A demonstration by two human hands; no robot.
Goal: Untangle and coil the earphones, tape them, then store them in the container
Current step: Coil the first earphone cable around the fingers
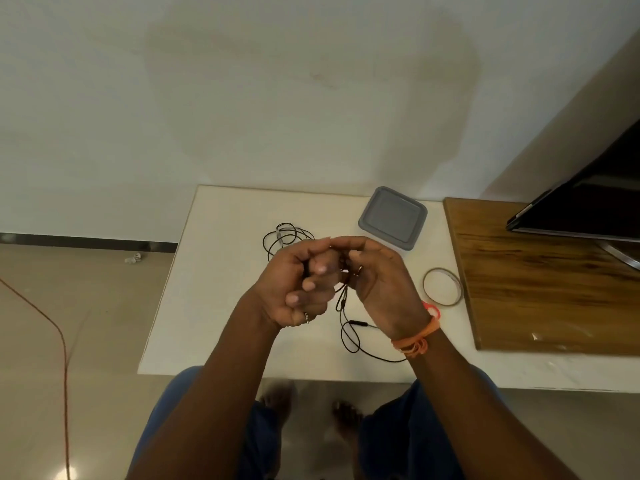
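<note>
In the head view, the left hand [298, 282] and right hand [377, 282] are curling together around thin black wired earphones [348, 332] above the white desk [221, 271], the cable hanging toward the person. A coiled black earphone set [285, 237] is lying behind, left of the grey-lidded square container [393, 216] and tape ring [442, 287].

White table [214, 306] against the wall | grey-lidded container [393, 218] sits at the back | coiled black earphones [285, 237] lie left of it | tape ring [442, 286] flat near the right | wooden board [540, 282] covers the table's right end | loose black cable [349, 337] trails at the front
</note>
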